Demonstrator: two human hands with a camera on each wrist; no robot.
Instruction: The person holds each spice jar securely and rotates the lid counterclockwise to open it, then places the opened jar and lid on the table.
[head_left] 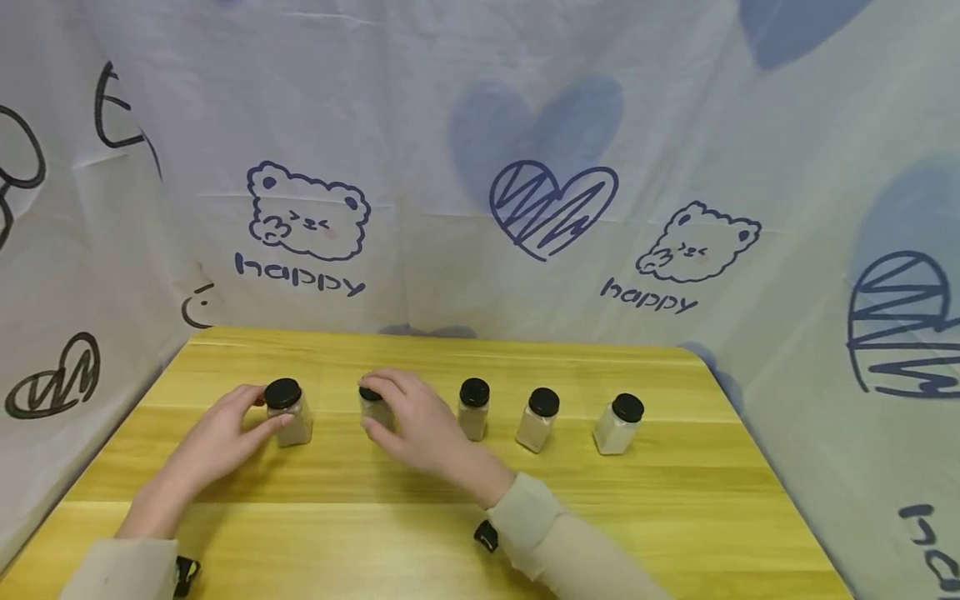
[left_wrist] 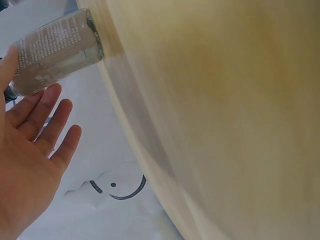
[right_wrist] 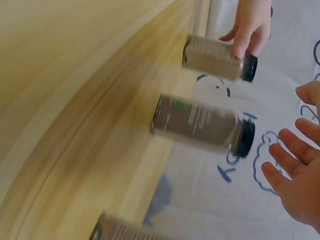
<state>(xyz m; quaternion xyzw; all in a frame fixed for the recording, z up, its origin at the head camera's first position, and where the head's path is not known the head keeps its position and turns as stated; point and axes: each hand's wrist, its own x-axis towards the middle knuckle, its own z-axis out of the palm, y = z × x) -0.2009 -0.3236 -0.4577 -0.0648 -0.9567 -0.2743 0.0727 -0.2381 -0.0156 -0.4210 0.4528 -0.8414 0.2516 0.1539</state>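
At the left of the table, my left hand (head_left: 217, 433) holds a square glass spice jar (head_left: 297, 427) with a black lid between thumb and fingers. The left wrist view shows this jar (left_wrist: 55, 50) with small printed text and brownish powder inside, the thumb on its side. My right hand (head_left: 423, 425) is at a second spice jar (head_left: 375, 410), partly hiding it in the head view. From the right wrist, that second jar (right_wrist: 195, 124) stands apart from the relaxed, spread fingers (right_wrist: 287, 152), with a gap between them.
Right of my right hand stand a third jar (head_left: 473, 415), a fourth jar (head_left: 536, 427) and a jar of paler powder (head_left: 618, 433), all black-lidded. They form a row on the yellow wood-grain table (head_left: 337, 542). A printed white cloth (head_left: 420, 267) hangs behind and beside the table.
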